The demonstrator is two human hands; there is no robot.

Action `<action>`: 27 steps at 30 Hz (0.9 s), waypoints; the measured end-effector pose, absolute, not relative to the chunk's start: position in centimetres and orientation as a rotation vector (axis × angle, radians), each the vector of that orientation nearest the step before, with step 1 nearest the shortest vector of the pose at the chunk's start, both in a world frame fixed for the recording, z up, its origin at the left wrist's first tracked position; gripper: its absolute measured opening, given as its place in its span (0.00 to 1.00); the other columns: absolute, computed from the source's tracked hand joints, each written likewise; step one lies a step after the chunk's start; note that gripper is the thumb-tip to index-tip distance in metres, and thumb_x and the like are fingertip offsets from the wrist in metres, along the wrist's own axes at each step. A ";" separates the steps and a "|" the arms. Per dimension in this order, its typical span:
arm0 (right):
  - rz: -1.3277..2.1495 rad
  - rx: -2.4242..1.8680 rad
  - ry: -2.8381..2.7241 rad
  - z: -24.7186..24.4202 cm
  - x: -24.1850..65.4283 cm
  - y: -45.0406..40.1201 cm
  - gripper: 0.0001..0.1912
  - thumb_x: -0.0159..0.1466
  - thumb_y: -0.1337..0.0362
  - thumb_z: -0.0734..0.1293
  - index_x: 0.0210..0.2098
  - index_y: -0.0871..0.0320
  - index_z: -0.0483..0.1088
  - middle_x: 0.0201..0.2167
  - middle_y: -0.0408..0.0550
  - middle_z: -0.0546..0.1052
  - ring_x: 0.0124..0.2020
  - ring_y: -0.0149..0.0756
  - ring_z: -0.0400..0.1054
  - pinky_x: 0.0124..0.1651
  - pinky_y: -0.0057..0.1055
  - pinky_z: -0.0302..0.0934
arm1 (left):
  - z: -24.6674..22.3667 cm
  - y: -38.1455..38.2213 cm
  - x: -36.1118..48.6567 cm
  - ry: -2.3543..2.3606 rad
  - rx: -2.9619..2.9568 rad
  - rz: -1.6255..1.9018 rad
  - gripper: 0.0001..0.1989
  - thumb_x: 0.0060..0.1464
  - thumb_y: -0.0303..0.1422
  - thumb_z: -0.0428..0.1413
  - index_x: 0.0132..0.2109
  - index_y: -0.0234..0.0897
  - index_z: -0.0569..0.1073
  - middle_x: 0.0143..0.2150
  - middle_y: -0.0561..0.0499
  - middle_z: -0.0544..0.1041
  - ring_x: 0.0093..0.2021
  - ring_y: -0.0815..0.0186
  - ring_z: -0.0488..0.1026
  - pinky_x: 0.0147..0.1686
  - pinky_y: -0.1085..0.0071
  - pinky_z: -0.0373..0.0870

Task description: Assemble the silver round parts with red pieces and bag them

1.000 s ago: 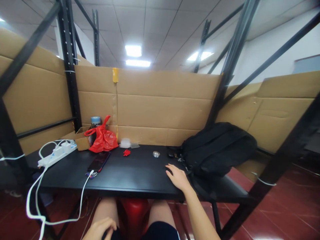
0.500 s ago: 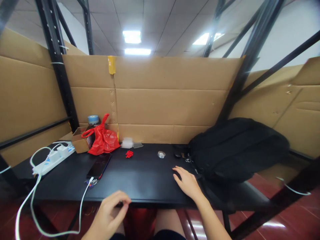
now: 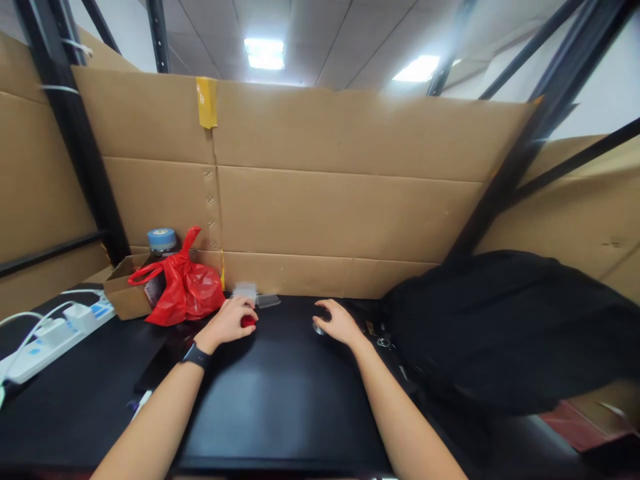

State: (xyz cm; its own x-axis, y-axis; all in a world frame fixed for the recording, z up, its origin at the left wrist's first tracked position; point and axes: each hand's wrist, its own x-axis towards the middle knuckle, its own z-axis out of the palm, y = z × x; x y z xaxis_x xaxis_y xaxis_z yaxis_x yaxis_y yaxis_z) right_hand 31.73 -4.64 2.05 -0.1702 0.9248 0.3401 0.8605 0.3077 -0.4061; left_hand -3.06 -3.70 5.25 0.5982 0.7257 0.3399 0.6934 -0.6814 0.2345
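Within the left hand's [image 3: 229, 324] curl sits a small red object [image 3: 248, 322]; contact unclear. Right hand [image 3: 341, 324] arches over a shiny round piece [image 3: 319, 329]; closure cannot be confirmed. Likely fault: off-centre thumb pressure skidding it toward the metal rings [image 3: 383, 343], right of that grip.
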 end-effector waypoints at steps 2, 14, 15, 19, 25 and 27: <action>0.169 -1.521 -2.090 1.5 32.0 -4.7 0.21 0.60 0.58 0.69 0.52 0.55 0.72 0.51 0.52 0.75 0.52 0.45 0.70 0.55 0.41 0.63 | 4.5 -4.2 -3.3 1.205 2.723 0.662 0.10 0.52 0.34 0.63 0.43 0.44 0.80 0.53 0.47 0.72 0.55 0.56 0.68 0.55 0.60 0.63; 0.349 -1.586 -2.078 0.8 34.2 -6.0 0.21 0.58 0.61 0.70 0.51 0.53 0.73 0.45 0.50 0.78 0.42 0.42 0.75 0.48 0.37 0.69 | 2.9 -4.0 -2.7 1.274 2.721 0.663 0.07 0.54 0.30 0.61 0.41 0.41 0.80 0.50 0.47 0.74 0.51 0.58 0.69 0.53 0.61 0.63; 0.352 -1.589 -2.062 0.8 34.2 -6.0 0.22 0.58 0.61 0.71 0.52 0.53 0.72 0.45 0.50 0.78 0.42 0.42 0.75 0.48 0.37 0.69 | 3.0 -4.1 -2.7 1.281 2.723 0.670 0.06 0.55 0.30 0.60 0.40 0.40 0.80 0.50 0.47 0.74 0.51 0.58 0.69 0.53 0.61 0.63; 0.386 -1.600 -2.014 0.9 34.0 -6.2 0.22 0.57 0.60 0.71 0.51 0.52 0.73 0.44 0.50 0.80 0.41 0.42 0.75 0.47 0.37 0.69 | 3.0 -4.2 -2.5 1.293 2.731 0.685 0.05 0.56 0.30 0.59 0.37 0.40 0.80 0.49 0.47 0.75 0.50 0.59 0.70 0.51 0.62 0.63; 0.388 -1.617 -1.971 1.2 33.6 -6.4 0.20 0.58 0.60 0.71 0.50 0.51 0.74 0.42 0.48 0.80 0.40 0.42 0.75 0.46 0.38 0.69 | 3.7 -4.5 -2.1 1.256 2.730 0.750 0.05 0.57 0.31 0.58 0.35 0.40 0.79 0.47 0.48 0.77 0.48 0.59 0.71 0.49 0.63 0.63; 0.343 -1.590 -1.961 1.6 33.3 -6.5 0.19 0.58 0.60 0.70 0.50 0.51 0.74 0.43 0.49 0.80 0.42 0.43 0.74 0.48 0.39 0.68 | 4.1 -4.8 -1.8 1.224 2.700 0.804 0.05 0.60 0.32 0.56 0.37 0.40 0.78 0.45 0.49 0.78 0.47 0.61 0.72 0.48 0.64 0.62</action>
State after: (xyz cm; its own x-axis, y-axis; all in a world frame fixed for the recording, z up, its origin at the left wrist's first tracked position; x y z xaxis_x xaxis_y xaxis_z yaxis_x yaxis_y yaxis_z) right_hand 33.30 -6.50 1.55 -0.1162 0.9538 0.2769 0.8031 0.2543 -0.5389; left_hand -1.81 -4.85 4.07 0.5458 0.7181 0.4317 0.6813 -0.6803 0.2702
